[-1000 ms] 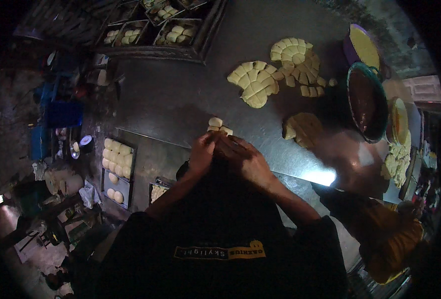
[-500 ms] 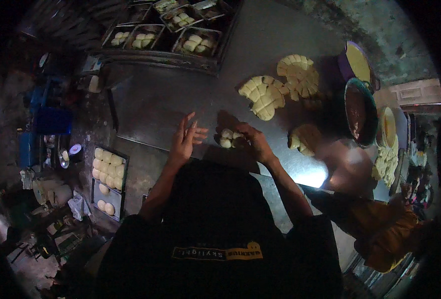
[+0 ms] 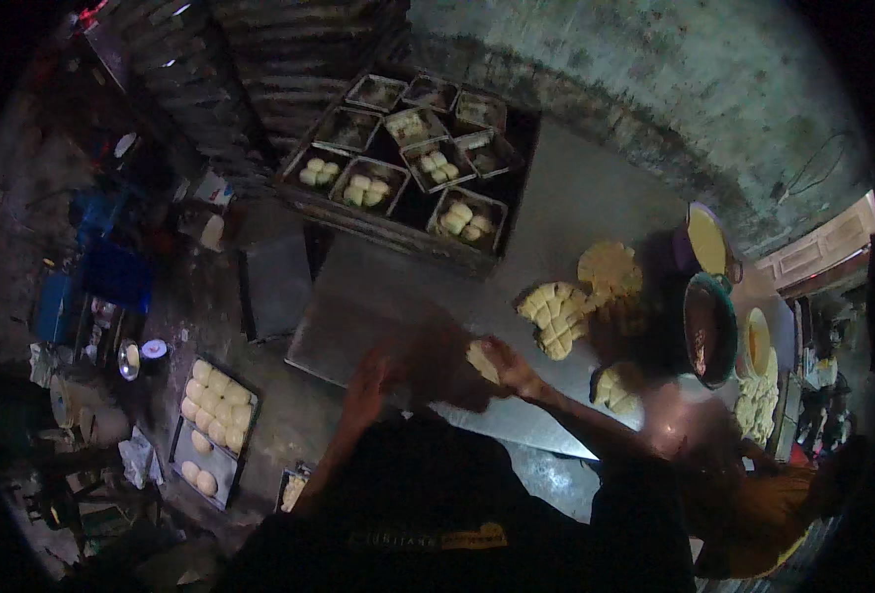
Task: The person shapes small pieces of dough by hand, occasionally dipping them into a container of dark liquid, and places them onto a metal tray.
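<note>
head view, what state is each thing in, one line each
Left hand, dim and blurred, grip unclear
Right hand, closed around a dough piece
Dough piece, held up in the right hand
Dough slab, scored into pieces
Nearest baking pan, holding dough lumps
Upper dough balls, packed close together
Lower tray, partly filled
Teal basin, uncovered

head's tipped up so way more of the tins (image 3: 347, 129) and the greenish wall (image 3: 606, 84) show now, dough lump (image 3: 481, 363) now gripped in the right hand (image 3: 509, 369) instead of sitting on the tabletop (image 3: 398, 287), left hand (image 3: 369, 380) gone dim and blurry, fingers no longer clearly splayed
</note>
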`<move>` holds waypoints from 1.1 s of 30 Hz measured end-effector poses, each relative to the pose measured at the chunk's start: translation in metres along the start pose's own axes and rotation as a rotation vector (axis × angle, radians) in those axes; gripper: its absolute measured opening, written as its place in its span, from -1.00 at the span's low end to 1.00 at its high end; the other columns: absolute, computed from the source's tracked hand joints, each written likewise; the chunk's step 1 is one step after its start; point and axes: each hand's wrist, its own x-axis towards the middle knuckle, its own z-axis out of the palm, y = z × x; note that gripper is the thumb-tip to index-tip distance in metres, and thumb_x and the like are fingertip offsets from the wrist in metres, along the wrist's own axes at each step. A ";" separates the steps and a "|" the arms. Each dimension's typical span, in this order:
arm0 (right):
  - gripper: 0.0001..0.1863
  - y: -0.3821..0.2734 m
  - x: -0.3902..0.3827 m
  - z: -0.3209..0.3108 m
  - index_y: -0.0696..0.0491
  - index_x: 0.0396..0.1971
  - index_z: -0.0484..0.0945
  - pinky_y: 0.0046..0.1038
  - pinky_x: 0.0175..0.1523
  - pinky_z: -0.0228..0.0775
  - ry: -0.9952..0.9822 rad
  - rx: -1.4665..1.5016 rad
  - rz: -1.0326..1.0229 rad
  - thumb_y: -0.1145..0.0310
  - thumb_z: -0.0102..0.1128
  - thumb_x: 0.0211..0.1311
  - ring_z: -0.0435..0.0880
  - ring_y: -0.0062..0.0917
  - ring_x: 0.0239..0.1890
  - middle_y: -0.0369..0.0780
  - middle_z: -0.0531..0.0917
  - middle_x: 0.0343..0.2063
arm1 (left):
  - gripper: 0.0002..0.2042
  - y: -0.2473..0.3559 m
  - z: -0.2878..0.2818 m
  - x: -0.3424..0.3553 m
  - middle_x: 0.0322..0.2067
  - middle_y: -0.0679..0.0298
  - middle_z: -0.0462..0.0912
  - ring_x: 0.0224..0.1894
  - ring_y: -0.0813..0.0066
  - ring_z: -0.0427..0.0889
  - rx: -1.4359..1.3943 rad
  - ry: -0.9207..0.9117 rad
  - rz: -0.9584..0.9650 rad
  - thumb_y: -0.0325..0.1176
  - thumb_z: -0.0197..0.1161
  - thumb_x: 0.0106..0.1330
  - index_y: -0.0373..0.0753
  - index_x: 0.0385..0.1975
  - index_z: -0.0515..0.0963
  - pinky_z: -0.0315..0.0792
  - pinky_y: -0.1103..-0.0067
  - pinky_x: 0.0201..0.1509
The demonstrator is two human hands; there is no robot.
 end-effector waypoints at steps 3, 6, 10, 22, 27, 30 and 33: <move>-0.40 -0.097 0.089 -0.053 0.03 0.33 0.27 -0.28 0.34 0.26 -0.025 1.274 0.388 0.01 0.03 0.44 0.43 -0.31 0.24 -0.14 0.45 0.22 | -0.47 -0.011 -0.049 -0.009 -0.03 0.12 0.64 -0.06 0.38 0.66 -0.072 0.027 0.036 -0.01 -0.10 0.55 -0.27 0.32 0.27 0.52 0.46 -0.01; -0.39 -0.143 0.180 -0.119 0.09 0.39 0.14 -0.40 0.40 0.08 0.507 0.531 0.044 0.08 -0.05 0.51 0.28 -0.36 0.36 -0.11 0.35 0.31 | -0.45 0.008 -0.065 -0.012 -0.03 0.10 0.65 -0.06 0.33 0.66 0.122 0.077 0.058 0.02 -0.11 0.54 -0.26 0.34 0.26 0.53 0.42 -0.04; -0.48 -0.102 0.290 -0.186 0.12 0.32 0.25 -0.21 0.41 0.11 0.703 -0.265 -0.256 0.20 -0.04 0.47 0.23 -0.22 0.39 0.06 0.29 0.27 | -0.46 0.032 -0.077 -0.014 -0.06 0.09 0.67 -0.07 0.35 0.66 0.187 0.126 0.074 -0.01 -0.11 0.55 -0.25 0.34 0.25 0.53 0.43 -0.07; -0.73 -0.046 0.234 -0.237 0.08 -0.11 0.59 -0.12 -0.12 0.48 1.011 -0.601 -0.067 0.24 0.05 0.37 0.66 -0.03 -0.20 0.00 0.69 -0.29 | -0.53 0.026 -0.071 -0.006 -0.08 0.14 0.69 -0.13 0.41 0.68 0.094 0.043 0.033 -0.07 -0.09 0.55 -0.29 0.26 0.35 0.50 0.45 -0.03; -0.79 0.005 0.056 -0.208 0.16 -0.21 0.58 -0.05 -0.12 0.43 0.763 -0.567 0.300 0.35 0.07 0.31 0.63 0.04 -0.18 0.06 0.66 -0.28 | -0.59 -0.013 -0.054 0.032 -0.10 0.14 0.69 -0.12 0.44 0.67 0.230 -0.025 0.036 -0.12 -0.05 0.55 -0.32 0.13 0.48 0.52 0.49 -0.04; -0.82 0.035 -0.032 -0.153 0.16 -0.31 0.59 -0.19 -0.19 0.46 0.813 -0.570 0.279 0.36 0.11 0.26 0.67 -0.14 -0.31 0.02 0.66 -0.40 | -0.63 0.032 -0.006 0.046 -0.09 0.14 0.67 -0.08 0.44 0.66 0.159 -0.252 0.010 -0.18 -0.01 0.54 -0.33 0.12 0.47 0.51 0.52 -0.01; -0.83 0.031 -0.076 -0.111 0.15 -0.34 0.59 -0.23 -0.20 0.46 0.776 -0.346 0.629 0.35 0.15 0.25 0.67 -0.19 -0.35 -0.02 0.66 -0.44 | -0.67 0.041 0.035 0.067 -0.07 0.13 0.66 -0.04 0.42 0.65 0.248 -0.348 -0.022 -0.23 0.03 0.53 -0.32 0.11 0.48 0.51 0.51 0.04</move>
